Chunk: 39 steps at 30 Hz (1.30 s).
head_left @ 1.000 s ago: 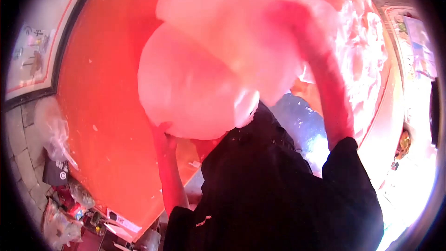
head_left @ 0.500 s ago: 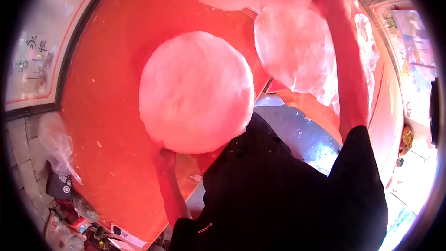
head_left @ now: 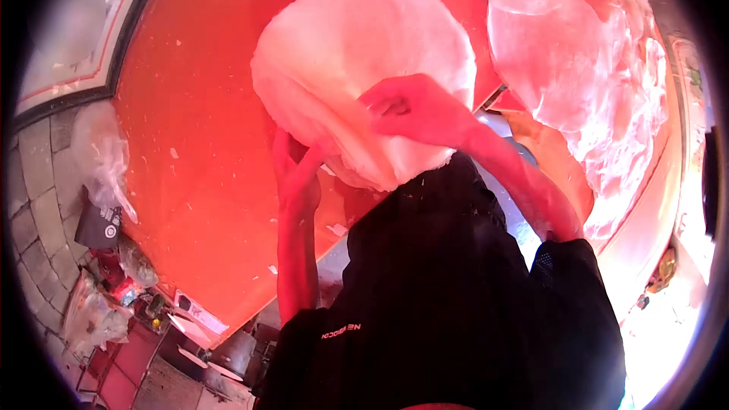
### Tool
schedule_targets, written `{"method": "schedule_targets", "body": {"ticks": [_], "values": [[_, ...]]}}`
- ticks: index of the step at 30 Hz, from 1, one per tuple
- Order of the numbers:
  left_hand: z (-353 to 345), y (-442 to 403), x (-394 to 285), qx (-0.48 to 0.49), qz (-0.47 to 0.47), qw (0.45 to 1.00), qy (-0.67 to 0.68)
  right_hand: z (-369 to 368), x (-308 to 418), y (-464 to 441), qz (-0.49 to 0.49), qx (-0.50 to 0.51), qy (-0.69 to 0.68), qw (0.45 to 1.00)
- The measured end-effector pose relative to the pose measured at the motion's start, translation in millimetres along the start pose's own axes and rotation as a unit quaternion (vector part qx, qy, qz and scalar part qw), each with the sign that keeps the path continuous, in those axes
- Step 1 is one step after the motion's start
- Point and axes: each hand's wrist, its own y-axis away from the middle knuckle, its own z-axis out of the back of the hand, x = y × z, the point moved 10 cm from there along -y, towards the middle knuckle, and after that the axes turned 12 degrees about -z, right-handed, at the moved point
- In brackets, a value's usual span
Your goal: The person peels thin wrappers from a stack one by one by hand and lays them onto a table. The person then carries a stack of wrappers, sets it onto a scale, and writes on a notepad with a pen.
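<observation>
A round, pale, soft sheet (head_left: pixel 372 30) lies before me, tinted pink by the light. A raised fold runs across its lower left part. My left hand (head_left: pixel 298 163) grips the sheet's lower left edge, thumb toward me, with some fingers hidden under the rim. Over the middle of the sheet, my right hand (head_left: pixel 421 110) has its fingers curled and pressed together at the fold. The sheet's near edge droops close to my dark shirt.
Under the sheet is an orange-red tabletop (head_left: pixel 205 205) with small white scraps. Overlapping pale sheets (head_left: pixel 562 68) are heaped at the right. A clear plastic bag (head_left: pixel 102 152) hangs by the left edge. Assorted clutter (head_left: pixel 137 296) sits at the lower left, beside floor tiles (head_left: pixel 38 205).
My right hand has come from another pale sheet at the upper right down onto the round sheet. The round sheet, smooth before, is now creased. The whole view has shifted somewhat.
</observation>
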Motion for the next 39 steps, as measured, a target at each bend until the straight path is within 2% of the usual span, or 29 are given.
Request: {"method": "schedule_targets", "body": {"ticks": [1,2,4,5,7,11,13,14,16,17,19,20,22,26,28,29,31,35,37,39], "values": [[0,1,0,-0.002,0.001,1.0,0.014,4,-10,-3,-0.005,0.009,-0.078,0.997],[0,2,0,-0.005,0.002,1.0,0.029,0,-13,-6,-0.005,0.01,-0.076,0.997],[3,-3,1,-0.011,-0.002,1.0,0.02,4,-1,-9,0.065,-0.077,-0.02,0.995],[5,-3,1,-0.015,-0.001,1.0,0.017,-6,4,-9,0.064,-0.072,-0.021,0.995],[6,-2,3,-0.036,0.004,0.997,0.062,-19,14,-6,0.039,-0.137,0.127,0.982],[9,3,1,-0.053,0.009,0.999,-0.001,-18,10,-14,0.072,-0.139,0.132,0.979],[19,3,8,-0.113,0.035,0.992,0.029,-15,-17,-22,-0.073,-0.01,0.006,0.997],[23,3,12,-0.133,0.044,0.989,0.039,-17,-22,-24,-0.074,-0.009,0.005,0.997],[27,-1,12,-0.097,0.011,0.995,0.014,-22,-23,-27,-0.012,0.004,-0.108,0.994],[25,-1,6,-0.099,0.013,0.995,0.013,-22,-21,-25,-0.015,0.006,-0.11,0.994],[21,0,1,-0.084,0.046,0.995,-0.006,-23,-16,-19,-0.049,-0.011,0.012,0.999],[23,1,3,-0.08,0.057,0.995,-0.014,-28,-13,-16,-0.049,-0.008,0.01,0.999],[30,0,22,-0.053,0.036,0.998,-0.007,-39,11,-7,0.04,-0.02,0.067,0.997],[23,2,15,-0.073,0.046,0.996,0.0,-27,3,-12,0.019,-0.013,0.045,0.999],[16,4,9,-0.081,0.034,0.995,0.055,-29,-15,-18,-0.027,0.05,-0.004,0.998],[15,4,10,-0.082,0.031,0.993,0.074,-30,-14,-16,-0.029,0.049,-0.003,0.998],[23,4,17,-0.071,0.033,0.996,-0.038,-37,0,-9,0.027,0.031,0.031,0.999],[29,5,19,-0.088,0.057,0.994,-0.026,-40,3,-4,0.077,-0.006,0.081,0.994],[31,3,25,-0.069,0.058,0.996,0.006,-28,10,3,0.133,-0.082,0.12,0.98],[26,1,21,-0.065,0.051,0.997,0.007,-24,9,3,0.103,-0.1,0.138,0.98]]}}
